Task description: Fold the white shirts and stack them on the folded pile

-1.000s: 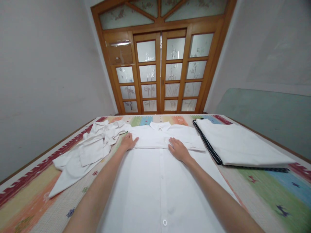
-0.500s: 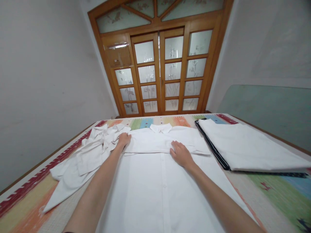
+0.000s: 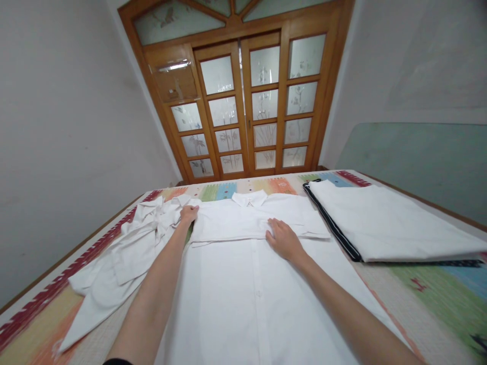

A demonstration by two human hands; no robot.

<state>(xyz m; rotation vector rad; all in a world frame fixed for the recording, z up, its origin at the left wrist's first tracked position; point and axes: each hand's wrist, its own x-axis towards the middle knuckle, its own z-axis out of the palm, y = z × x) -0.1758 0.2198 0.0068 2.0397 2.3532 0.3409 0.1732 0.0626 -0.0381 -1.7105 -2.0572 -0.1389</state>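
A white collared shirt [image 3: 224, 299] lies spread over the middle of the bed-like surface, its collar at the far end and its button strip running toward me. Its sleeves seem folded across the chest in a flat band. At the band's left end, my left hand [image 3: 189, 213] is closed on the shirt's edge; the fingertips are partly hidden. My right hand [image 3: 282, 239] rests flat on the band, right of the button strip, fingers stretched out. Left of my left arm lies a crumpled white garment [image 3: 131, 253].
A stack of folded white clothes [image 3: 380, 223] with dark striped pieces beneath lies at the right. A multicoloured patterned cloth [image 3: 429, 289] covers the surface. A pale green board [image 3: 414, 162] stands by the right wall. Wooden glass-paned doors [image 3: 247, 121] are beyond the far edge.
My left hand has moved slightly left at the shirt's edge, and the band's left end looks smoother. My right hand stays put on the shirt. The view has tilted a little.
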